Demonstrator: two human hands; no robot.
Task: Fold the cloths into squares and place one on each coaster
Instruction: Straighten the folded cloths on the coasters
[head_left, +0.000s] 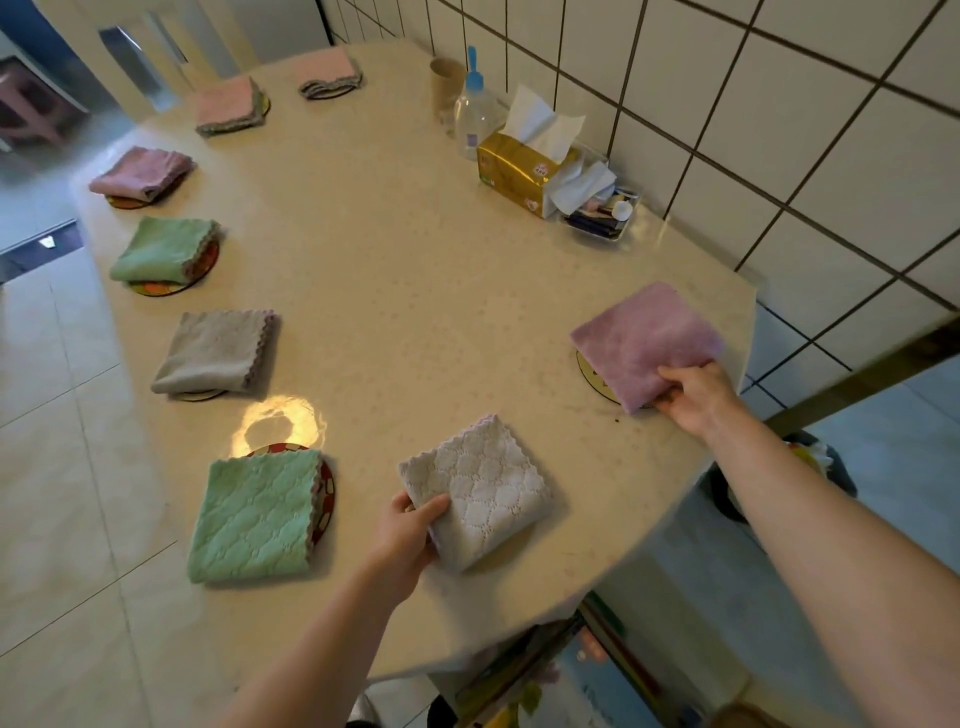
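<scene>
Folded cloths, beige speckled table (415, 291) (eight in all)
We see L hand (410, 535) pinching white quilted cloth (478, 488); R hand (693, 392) pinching purple plush cloth (644, 338) over round coaster (589, 371).

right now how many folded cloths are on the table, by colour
pink: 3
green: 2
grey: 1
white: 1, held by the left hand
purple: 1, held by the right hand
total: 8
</scene>
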